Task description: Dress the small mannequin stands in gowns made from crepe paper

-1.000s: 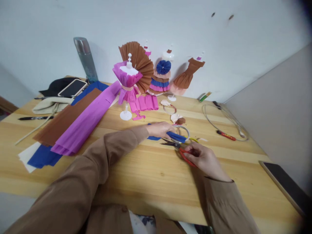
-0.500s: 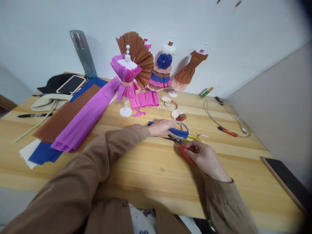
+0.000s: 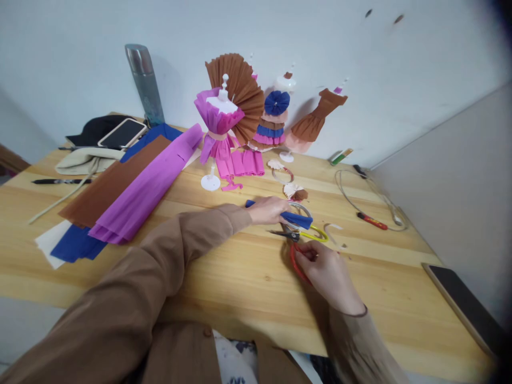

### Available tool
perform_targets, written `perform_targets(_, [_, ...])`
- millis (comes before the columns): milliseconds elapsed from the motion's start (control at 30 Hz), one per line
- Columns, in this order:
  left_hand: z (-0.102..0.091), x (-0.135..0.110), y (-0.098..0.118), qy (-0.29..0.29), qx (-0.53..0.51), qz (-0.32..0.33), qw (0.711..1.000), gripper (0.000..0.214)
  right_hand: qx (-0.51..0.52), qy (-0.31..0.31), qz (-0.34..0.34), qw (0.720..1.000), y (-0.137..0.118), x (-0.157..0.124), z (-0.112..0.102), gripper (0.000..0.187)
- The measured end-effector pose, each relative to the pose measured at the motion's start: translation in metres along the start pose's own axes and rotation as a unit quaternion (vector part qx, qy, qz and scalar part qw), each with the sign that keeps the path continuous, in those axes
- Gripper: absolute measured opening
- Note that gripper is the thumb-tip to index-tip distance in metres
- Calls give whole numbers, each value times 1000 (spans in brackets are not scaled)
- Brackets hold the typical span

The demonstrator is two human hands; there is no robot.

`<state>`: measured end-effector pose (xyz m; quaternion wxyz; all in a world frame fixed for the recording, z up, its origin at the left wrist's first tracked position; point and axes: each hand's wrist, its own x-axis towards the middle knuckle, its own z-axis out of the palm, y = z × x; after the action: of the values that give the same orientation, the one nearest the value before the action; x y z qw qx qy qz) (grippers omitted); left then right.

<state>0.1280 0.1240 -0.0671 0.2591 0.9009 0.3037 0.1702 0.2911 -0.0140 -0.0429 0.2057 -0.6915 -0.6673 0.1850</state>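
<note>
Blue strip in your left hand, scissors in your right.
Your left hand [image 3: 269, 210] closes over the blue strip [image 3: 298, 220], just in front of the tape roll [image 3: 301, 205]; your right hand [image 3: 330, 273] pinches the red handle [image 3: 299, 262] of the scissors [image 3: 295, 236], near the strip's free end; this looks like handling the scissors beside the strip; the next move seems to call for a steady strip and controlled blades.
</note>
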Motion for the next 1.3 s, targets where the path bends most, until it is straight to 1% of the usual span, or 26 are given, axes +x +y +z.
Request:
perform_targets(100, [0, 1, 1, -7, 12, -3, 1000, 28, 8, 0, 11, 1000, -1, -4, 3, 22])
perform_targets(167, [0, 1, 2, 4, 16, -11, 1000, 31, 27, -13, 18, 999, -3, -8, 7, 22])
perform_targets(300, [-1, 4, -1, 33, 8, -11, 999, 32, 118, -103, 27, 987, -7, -22, 21, 22])
perform_targets(333, [-1, 4, -2, 32, 2, -11, 999, 32, 132, -109, 30, 985, -7, -25, 24, 22])
perform_targets(433, [-1, 6, -9, 33, -23, 2, 999, 33, 138, -93, 29, 986, -6, -31, 28, 19])
perform_targets(533, [-2, 7, -13, 27, -61, 28, 997, 28, 151, -110, 11, 982, -3, -33, 27, 17])
perform_targets(600, [-4, 7, -14, 16, -95, 33, 995, 23, 179, -113, 7, 977, -3, -35, 25, 18])
perform_targets(700, [-5, 8, -14, 5, -158, 37, 987, 22, 228, -85, 2, 970, -4, -38, 22, 25])
perform_targets(800, [-4, 8, -17, 15, -222, 40, 974, 35, 256, -30, -9, 966, -6, -44, 16, 36])
perform_targets(867, [-4, 8, -19, 35, -245, 26, 969, 44, 260, 18, -21, 965, -5, -49, 9, 39])
perform_targets(933, [-7, 8, -18, 56, -263, 8, 963, 47, 228, 57, -41, 971, -3, -52, -1, 37])
perform_targets(1000, [-14, 6, -15, 79, -285, -8, 955, 41, 148, 87, -78, 982, -1, -52, -12, 30])
perform_targets(1033, [-18, 5, -11, 90, -300, -20, 949, 36, 104, 107, -106, 983, -1, -51, -18, 27])
perform_targets(1100, [-27, 1, -2, 98, -359, -54, 927, 30, 48, 157, -159, 974, -2, -47, -28, 22])
perform_targets(1133, [-32, -1, 3, 94, -404, -71, 907, 29, 44, 176, -174, 968, -3, -44, -31, 21])
perform_targets(1167, [-37, -4, 8, 83, -460, -85, 880, 30, 66, 189, -175, 964, -4, -40, -35, 21])
perform_targets(1200, [-40, -7, 13, 67, -523, -93, 845, 32, 111, 188, -160, 963, -4, -36, -37, 22])
perform_targets(1233, [-43, -10, 18, 49, -582, -97, 806, 32, 173, 179, -128, 960, -5, -31, -38, 24])
perform_targets(1267, [-46, -14, 22, 31, -631, -97, 769, 33, 244, 162, -87, 952, -5, -25, -39, 26])
perform_targets(1300, [-47, -17, 26, 13, -671, -100, 734, 35, 315, 142, -46, 937, -5, -19, -40, 27])
